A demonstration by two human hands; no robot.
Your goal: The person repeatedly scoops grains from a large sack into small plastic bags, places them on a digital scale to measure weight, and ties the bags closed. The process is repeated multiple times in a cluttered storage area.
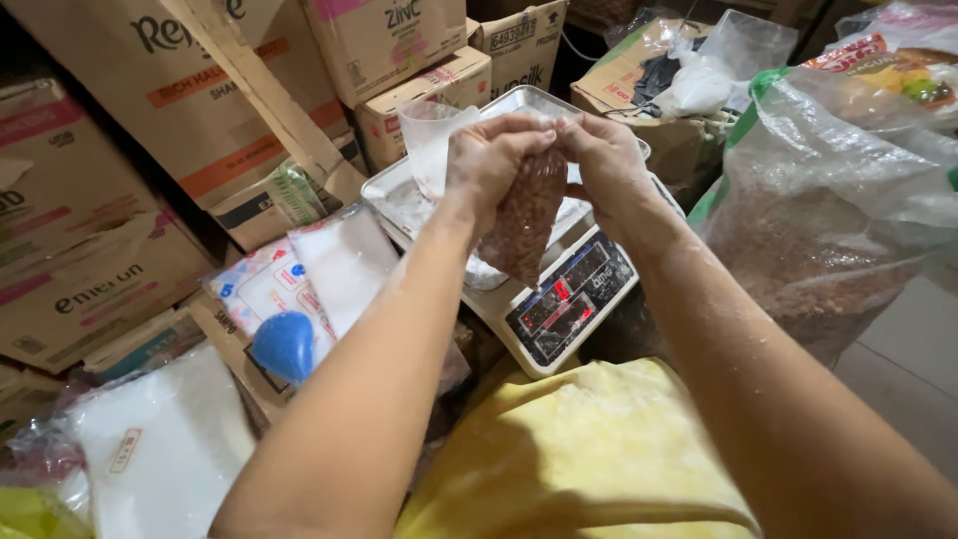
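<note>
Yellow cloth point(579, 449) sits nearest the lens, low centre, under both forearms. Past it: digital scale point(559, 299) with a metal tray point(394, 195) on top, white powder residue on the tray. Clear plastic cup point(431, 140) stands on the tray, just behind the left hand.

Left side: white powder bags point(344, 260), blue scoop point(284, 344) lying on them, another white bag point(160, 449) lower left. Cardboard boxes point(90, 230) stacked behind and left, more boxes at the back. Right: big clear sack point(828, 220) of brown grain, open top, close to the right forearm. Clear bags heaped on a box top right.

Hands: both raised over the scale, together, knuckles touching. Left hand point(489, 160) and right hand point(604, 155) both pinch the top of a small clear bag point(524, 225) of brown grain. Bag hangs down from the fingers, bottom just above the scale face, partly hiding the tray. Skin dusted with white powder.

Room: cramped storage spot, dim, goods packed on all sides, tiled floor point(908, 369) showing at right.
</note>
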